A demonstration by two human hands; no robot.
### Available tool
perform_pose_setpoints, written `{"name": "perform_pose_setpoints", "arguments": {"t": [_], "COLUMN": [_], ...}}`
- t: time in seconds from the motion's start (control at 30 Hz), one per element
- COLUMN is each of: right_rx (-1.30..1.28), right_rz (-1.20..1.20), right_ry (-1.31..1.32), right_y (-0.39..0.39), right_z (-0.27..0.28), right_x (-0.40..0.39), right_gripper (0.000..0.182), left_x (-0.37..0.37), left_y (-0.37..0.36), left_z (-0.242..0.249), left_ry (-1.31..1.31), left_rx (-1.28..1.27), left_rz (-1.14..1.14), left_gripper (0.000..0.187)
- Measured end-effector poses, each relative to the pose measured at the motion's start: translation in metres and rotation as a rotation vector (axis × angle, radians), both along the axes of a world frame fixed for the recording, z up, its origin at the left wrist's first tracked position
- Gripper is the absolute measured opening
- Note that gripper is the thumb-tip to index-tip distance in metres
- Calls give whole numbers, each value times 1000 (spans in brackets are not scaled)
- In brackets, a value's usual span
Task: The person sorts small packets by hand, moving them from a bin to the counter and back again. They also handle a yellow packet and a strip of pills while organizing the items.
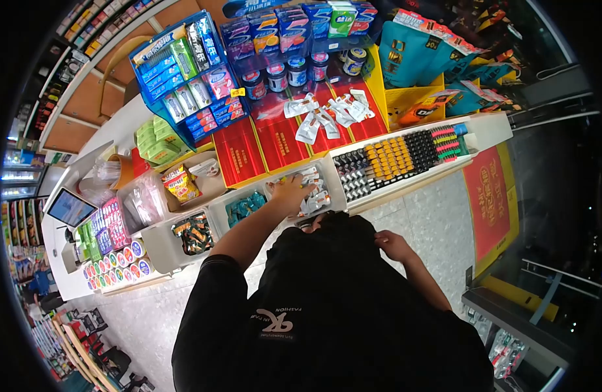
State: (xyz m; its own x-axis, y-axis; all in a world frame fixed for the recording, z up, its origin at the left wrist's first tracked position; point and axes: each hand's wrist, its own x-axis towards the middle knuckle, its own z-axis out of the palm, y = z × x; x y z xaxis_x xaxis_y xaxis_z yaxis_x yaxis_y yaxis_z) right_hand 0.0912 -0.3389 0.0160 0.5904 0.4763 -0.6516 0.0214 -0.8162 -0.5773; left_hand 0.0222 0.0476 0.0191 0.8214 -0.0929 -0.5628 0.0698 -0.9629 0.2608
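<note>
My left hand [290,195] reaches over a white bin of small white-and-orange packets [316,202], fingers apart and laid over them. A loose pile of similar white packets [331,116] rests on the red boxes just beyond. Teal packets [244,208] fill the compartment left of my wrist, and dark wrapped packets [194,233] lie in the bin further left. My right hand [393,245] is beside my body, its fingers curled closed at the edge of my black shirt [353,274]. Small parts of those fingers are hard to make out.
Right of the bins, a long tray [405,160] holds rows of black, yellow and coloured items. Behind stand a blue gum rack [186,78], small jars [297,72] and teal bags [412,52]. A tablet screen [70,208] stands at the left end of the counter.
</note>
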Motion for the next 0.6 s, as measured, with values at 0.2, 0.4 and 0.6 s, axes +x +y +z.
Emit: {"name": "perform_pose_setpoints", "arguments": {"t": [0.2, 0.4, 0.6], "right_rx": [-56, -124, -264], "right_rz": [-16, -201, -458], "right_ry": [-47, 86, 295], "right_y": [-10, -53, -98], "right_z": [-19, -62, -80], "right_x": [14, 17, -2], "right_gripper": [35, 33, 24], "left_x": [-10, -11, -20], "left_y": [-16, -15, -5], "left_z": [-27, -43, -22], "left_ry": [-94, -155, -208], "left_rx": [119, 74, 48], "left_rz": [84, 124, 39], "left_gripper": [66, 44, 39]}}
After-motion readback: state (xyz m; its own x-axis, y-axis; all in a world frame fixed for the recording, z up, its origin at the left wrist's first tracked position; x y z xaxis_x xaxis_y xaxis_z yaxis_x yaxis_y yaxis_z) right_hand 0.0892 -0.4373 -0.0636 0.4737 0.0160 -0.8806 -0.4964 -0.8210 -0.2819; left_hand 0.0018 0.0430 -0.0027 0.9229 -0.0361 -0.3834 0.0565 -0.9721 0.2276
